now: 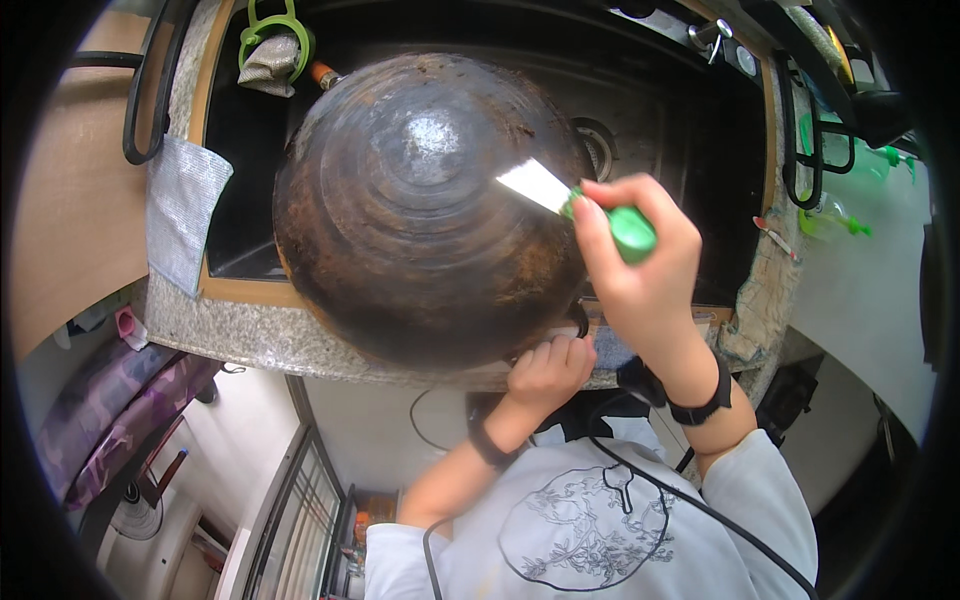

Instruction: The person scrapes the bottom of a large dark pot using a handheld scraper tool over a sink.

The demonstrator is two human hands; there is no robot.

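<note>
A large wok [420, 210] lies upside down across a dark sink [697, 135], its sooty, rust-brown underside facing up with a shiny patch near the middle. My right hand [645, 247] grips the green handle of a scraper [534, 184]; the flat metal blade points left over the wok's right side. Whether the blade touches the surface I cannot tell. At the wok's near rim, my left hand [551, 369] is closed beside a dark loop handle [580, 318]; its fingertips are hidden, and it appears to hold the rim or handle there.
A green ring holder [300, 37] with a grey mesh cloth hangs in the sink's far left corner. A silvery cloth [186, 210] drapes over the left counter edge, and a crumpled rag [765, 285] lies at the right. The drain [596, 146] shows behind the wok. A faucet [711, 34] stands far right.
</note>
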